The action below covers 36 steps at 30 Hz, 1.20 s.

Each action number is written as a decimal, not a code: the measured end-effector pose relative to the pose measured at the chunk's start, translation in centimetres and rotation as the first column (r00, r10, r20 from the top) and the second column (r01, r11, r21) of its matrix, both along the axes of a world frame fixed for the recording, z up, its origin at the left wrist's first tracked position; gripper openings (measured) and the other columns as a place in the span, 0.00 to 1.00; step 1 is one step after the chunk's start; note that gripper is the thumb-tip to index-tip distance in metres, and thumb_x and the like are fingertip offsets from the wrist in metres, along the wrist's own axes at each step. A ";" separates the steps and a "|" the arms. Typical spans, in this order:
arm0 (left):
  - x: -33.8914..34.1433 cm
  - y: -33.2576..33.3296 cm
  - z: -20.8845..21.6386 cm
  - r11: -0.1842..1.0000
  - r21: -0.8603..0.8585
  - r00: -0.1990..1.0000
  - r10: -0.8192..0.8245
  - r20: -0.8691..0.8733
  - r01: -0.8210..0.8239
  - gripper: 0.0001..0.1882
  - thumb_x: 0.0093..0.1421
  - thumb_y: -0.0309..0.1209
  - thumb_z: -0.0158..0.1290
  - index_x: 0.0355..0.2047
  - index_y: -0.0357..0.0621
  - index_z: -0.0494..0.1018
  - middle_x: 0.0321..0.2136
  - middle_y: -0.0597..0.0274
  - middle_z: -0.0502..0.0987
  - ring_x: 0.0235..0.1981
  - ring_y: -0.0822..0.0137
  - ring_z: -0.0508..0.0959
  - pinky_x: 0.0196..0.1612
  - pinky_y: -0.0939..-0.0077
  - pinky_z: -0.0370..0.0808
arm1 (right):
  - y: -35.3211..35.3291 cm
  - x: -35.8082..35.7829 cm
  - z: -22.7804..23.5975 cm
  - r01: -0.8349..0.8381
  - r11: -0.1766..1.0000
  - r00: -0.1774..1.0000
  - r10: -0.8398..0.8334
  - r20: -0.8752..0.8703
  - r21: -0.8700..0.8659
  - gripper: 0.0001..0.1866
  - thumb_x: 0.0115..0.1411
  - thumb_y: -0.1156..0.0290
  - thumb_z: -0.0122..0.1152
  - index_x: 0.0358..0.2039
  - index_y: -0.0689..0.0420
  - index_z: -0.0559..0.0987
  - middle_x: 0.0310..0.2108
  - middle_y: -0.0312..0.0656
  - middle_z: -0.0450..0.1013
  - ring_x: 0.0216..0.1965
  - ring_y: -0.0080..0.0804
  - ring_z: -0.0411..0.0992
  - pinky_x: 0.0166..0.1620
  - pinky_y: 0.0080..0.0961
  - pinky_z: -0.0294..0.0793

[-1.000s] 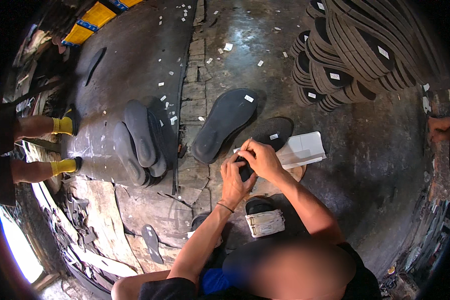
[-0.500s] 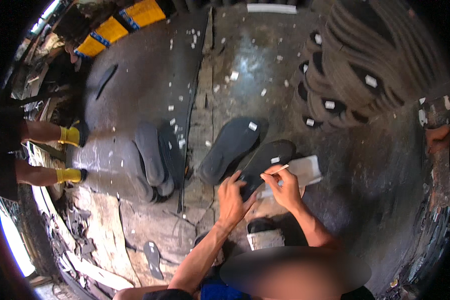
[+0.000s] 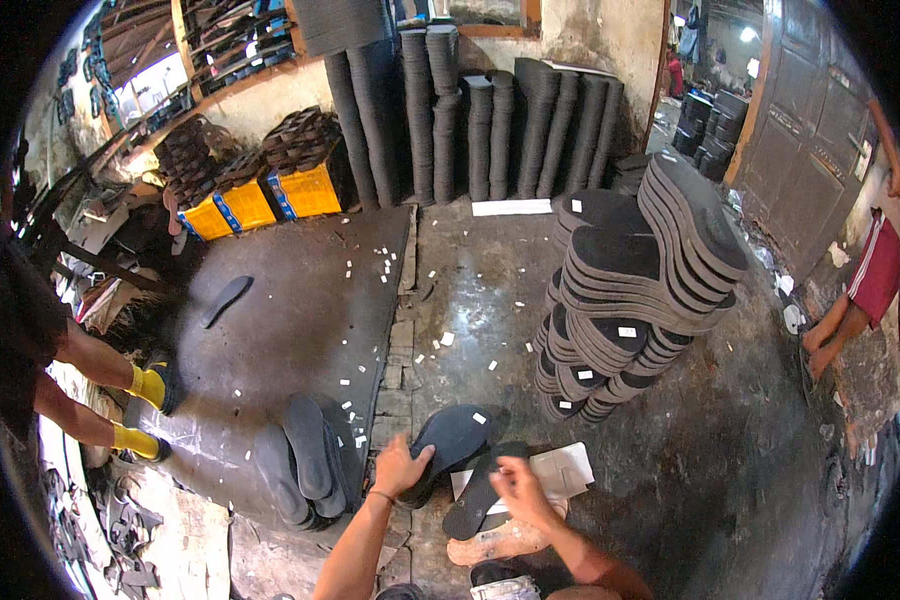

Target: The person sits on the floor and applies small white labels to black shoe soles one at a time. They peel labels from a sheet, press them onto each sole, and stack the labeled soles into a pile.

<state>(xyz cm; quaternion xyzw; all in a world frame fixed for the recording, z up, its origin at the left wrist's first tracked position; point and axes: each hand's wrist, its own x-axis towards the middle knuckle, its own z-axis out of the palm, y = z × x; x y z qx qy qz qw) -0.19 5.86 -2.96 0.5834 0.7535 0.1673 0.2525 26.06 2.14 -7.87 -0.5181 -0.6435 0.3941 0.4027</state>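
My left hand (image 3: 400,470) grips the near end of a dark sole (image 3: 458,433), thumb on top and fingers round its side. The sole seems to lie on others and bears a small white label (image 3: 479,418) at its far end. My right hand (image 3: 522,492), slightly blurred, has its fingers curled above a second dark sole (image 3: 473,502); whatever they hold is too smeared to make out. Under that sole lie white sheets (image 3: 568,468) and a tan sole-shaped piece (image 3: 497,541).
Tall stacked soles (image 3: 610,275) with white labels stand to the right. More soles (image 3: 310,450) lie left, near a person's yellow socks (image 3: 148,386). Small white scraps dot the floor. Yellow boxes (image 3: 310,190) and dark columns of soles (image 3: 480,135) line the back wall; another person's leg (image 3: 838,330) shows far right.
The view has tilted up, bringing in the back wall and door. My left hand has left the sole under my right hand and gripped the other one. The pale thin stick in my right hand no longer shows clearly.
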 end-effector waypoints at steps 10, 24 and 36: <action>0.0 -4.3 -0.9 0.933 -0.331 0.511 0.355 0.783 -0.141 0.39 0.66 0.52 0.60 0.64 0.30 0.68 0.54 0.49 0.78 0.54 0.61 0.77 0.58 0.63 0.73 | 2.6 -7.6 3.2 -0.126 0.920 0.992 0.106 -0.073 -0.372 0.55 0.50 0.47 0.79 0.64 0.73 0.61 0.62 0.61 0.67 0.62 0.50 0.67 0.63 0.42 0.68; 3.0 -5.0 14.6 0.854 0.362 0.916 -0.402 0.004 0.374 0.38 0.69 0.45 0.56 0.71 0.37 0.59 0.71 0.37 0.59 0.72 0.35 0.59 0.69 0.43 0.60 | -1.1 -3.8 5.2 -0.365 0.916 0.895 0.296 0.333 0.165 0.40 0.53 0.51 0.75 0.56 0.66 0.70 0.50 0.56 0.70 0.52 0.62 0.69 0.53 0.56 0.69; 0.7 -4.3 22.4 0.666 -0.123 0.639 -0.743 -0.199 0.736 0.48 0.51 0.50 0.70 0.65 0.37 0.65 0.57 0.43 0.75 0.59 0.38 0.74 0.63 0.50 0.71 | -0.3 0.3 21.4 -0.491 0.807 0.710 0.152 0.688 0.329 0.42 0.52 0.48 0.74 0.58 0.64 0.69 0.51 0.50 0.70 0.56 0.48 0.67 0.55 0.47 0.65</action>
